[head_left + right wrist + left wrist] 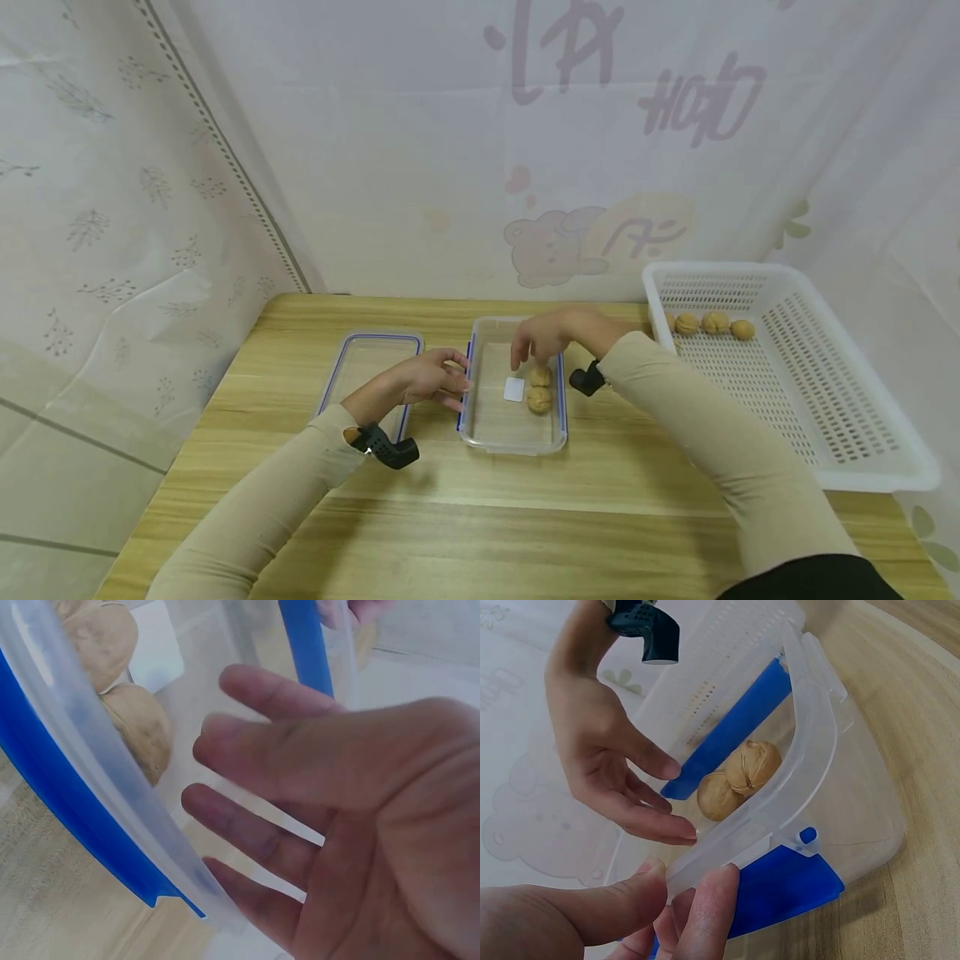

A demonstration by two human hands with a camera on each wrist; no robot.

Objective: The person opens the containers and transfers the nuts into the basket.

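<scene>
A clear plastic food container (498, 437) with blue side latches holds two walnuts (539, 400) along its right side, beside a small white square (513, 389). My left hand (435, 379) is at the container's left side; in the left wrist view its thumb and index finger (712, 904) pinch the rim by the blue latch (780, 889). Over the far part of the container hovers my right hand (546, 335), fingers loosely bent and apart, with nothing in them. In the right wrist view, the walnuts (139, 727) lie just beyond its fingertips.
A clear lid with a blue seal (352, 354) lies left of the container, partly under my left forearm. At the right stands a white perforated basket (847, 367) with several walnuts (716, 322) at its far left. A printed curtain (420, 167) hangs behind the wooden table (480, 525).
</scene>
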